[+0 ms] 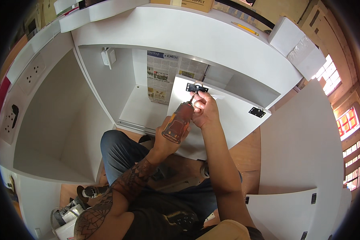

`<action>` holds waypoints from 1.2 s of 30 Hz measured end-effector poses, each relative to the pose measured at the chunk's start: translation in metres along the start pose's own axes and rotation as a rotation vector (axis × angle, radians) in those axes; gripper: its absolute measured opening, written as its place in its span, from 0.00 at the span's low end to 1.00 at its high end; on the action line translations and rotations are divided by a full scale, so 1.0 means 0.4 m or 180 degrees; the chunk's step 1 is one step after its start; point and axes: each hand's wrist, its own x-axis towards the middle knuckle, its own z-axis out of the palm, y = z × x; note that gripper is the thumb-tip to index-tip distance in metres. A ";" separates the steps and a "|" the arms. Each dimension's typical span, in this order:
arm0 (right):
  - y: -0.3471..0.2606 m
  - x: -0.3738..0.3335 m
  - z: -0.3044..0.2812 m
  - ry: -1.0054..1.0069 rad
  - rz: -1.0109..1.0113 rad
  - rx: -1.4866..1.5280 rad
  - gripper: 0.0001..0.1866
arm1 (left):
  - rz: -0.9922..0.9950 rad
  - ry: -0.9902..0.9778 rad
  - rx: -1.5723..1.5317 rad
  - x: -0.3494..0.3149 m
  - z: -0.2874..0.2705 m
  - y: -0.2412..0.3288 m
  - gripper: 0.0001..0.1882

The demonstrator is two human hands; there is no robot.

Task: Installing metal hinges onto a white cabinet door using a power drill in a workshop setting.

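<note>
My left hand point(167, 140) is wrapped round a red and black cordless drill point(177, 125), its bit pointing up and away from me. The bit's tip reaches a black roller bracket point(193, 87) at the upper edge of a white panel point(228, 117). Just below that bracket, my right hand point(205, 112) has its fingers bent and pinched together beside the bit. Whatever they hold, if anything, is too small to make out. A second black bracket point(257, 112) is fixed at the panel's right corner. The panel leans in front of an open white cabinet point(138, 110).
A yellow pencil point(245, 28) lies on the white counter point(180, 30), near a white box point(294, 40). On the floor at left are an angle grinder point(93, 192) and a bag. Another white panel with black fittings point(284, 212) is at lower right.
</note>
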 end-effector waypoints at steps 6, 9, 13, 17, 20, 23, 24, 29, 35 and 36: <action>0.008 0.001 -0.041 -0.0370 0.0469 0.0117 0.17 | 0.0833 0.0364 0.0422 0.004 -0.036 -0.015 0.18; 0.000 -0.007 -0.030 -0.0252 0.0348 -0.0002 0.15 | 0.0467 0.0393 -0.0101 0.007 -0.038 -0.009 0.17; 0.019 0.004 -0.024 -0.0327 0.0364 0.0102 0.08 | 0.0267 0.0365 -0.0168 0.008 -0.043 -0.001 0.17; 0.035 0.006 -0.030 -0.0316 0.0299 0.0165 0.09 | 0.0301 0.0444 -0.0234 0.002 -0.040 -0.004 0.16; 0.038 0.000 -0.031 -0.0344 0.0258 0.0063 0.12 | 0.0307 0.0454 -0.0279 0.000 -0.042 -0.005 0.16; 0.035 -0.032 -0.031 -0.0101 0.0144 -0.0094 0.12 | 0.0442 0.0570 -0.0206 0.001 -0.053 0.004 0.15; 0.034 -0.035 -0.035 -0.0108 0.0143 -0.0099 0.12 | 0.0446 0.0577 -0.0206 0.000 -0.060 0.006 0.15; -0.054 -0.051 -0.018 0.0683 -0.4157 -0.4407 0.19 | 0.0391 0.0535 -0.0142 -0.015 -0.096 -0.004 0.14; -0.135 0.054 -0.053 -0.0477 -0.4483 -0.5049 0.25 | 0.0208 0.0455 -0.0175 -0.043 -0.093 -0.029 0.15; -0.138 0.055 -0.053 -0.0509 -0.4448 -0.5043 0.25 | 0.0171 0.0465 -0.0156 -0.050 -0.094 -0.028 0.15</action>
